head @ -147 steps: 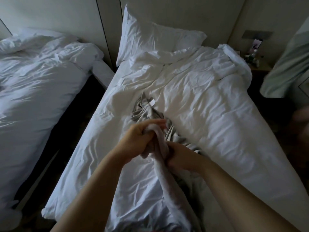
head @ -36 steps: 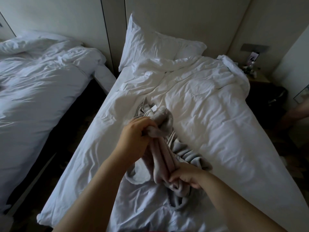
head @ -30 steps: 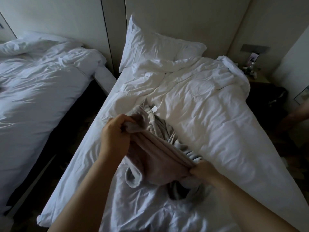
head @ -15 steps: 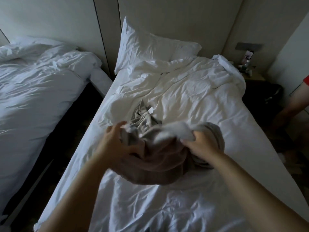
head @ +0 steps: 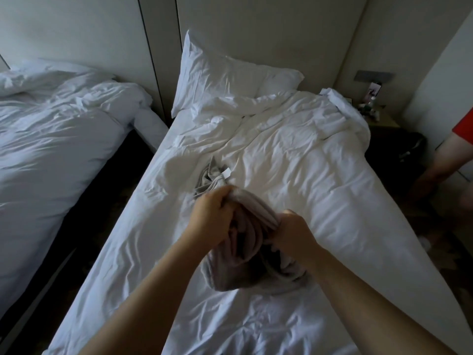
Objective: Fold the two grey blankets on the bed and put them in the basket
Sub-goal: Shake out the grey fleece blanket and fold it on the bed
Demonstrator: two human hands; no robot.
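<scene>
A bunched grey blanket [head: 248, 242] hangs in folds between my two hands above the middle of the white bed [head: 307, 175]. My left hand [head: 212, 216] grips its upper left edge. My right hand [head: 294, 231] grips the edge on the right, close to the left hand. A second grey blanket [head: 211, 176] with a white label lies crumpled on the duvet just beyond my hands, partly hidden by them. No basket is in view.
A second white bed [head: 56, 149] stands to the left across a dark gap. A pillow [head: 230, 78] leans on the headboard. A nightstand [head: 376, 116] with small items is at the back right. Another person's arm [head: 445, 160] in a red sleeve reaches in at the right edge.
My hands have come close together, bringing the two held edges of the grey blanket toward each other. The blanket now hangs in a bundle below them.
</scene>
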